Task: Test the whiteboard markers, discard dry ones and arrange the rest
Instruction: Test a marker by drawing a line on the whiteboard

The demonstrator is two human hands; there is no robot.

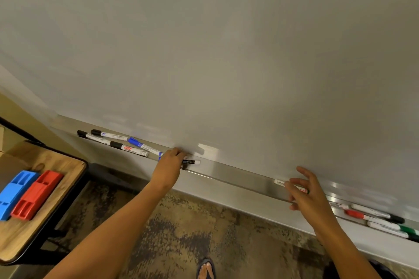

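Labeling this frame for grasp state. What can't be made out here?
Head view only:
- left hand: its fingers hide the grip on the black marker.
- right hand: blurred; contact with the red-capped marker unclear.
- green marker: cut off by the right edge.
- marker labels: too small to read.
- ink levels: not visible.

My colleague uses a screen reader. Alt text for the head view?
Two bare hands reach markers on a whiteboard's metal tray: the left hand on a black marker, the right hand at a red marker.
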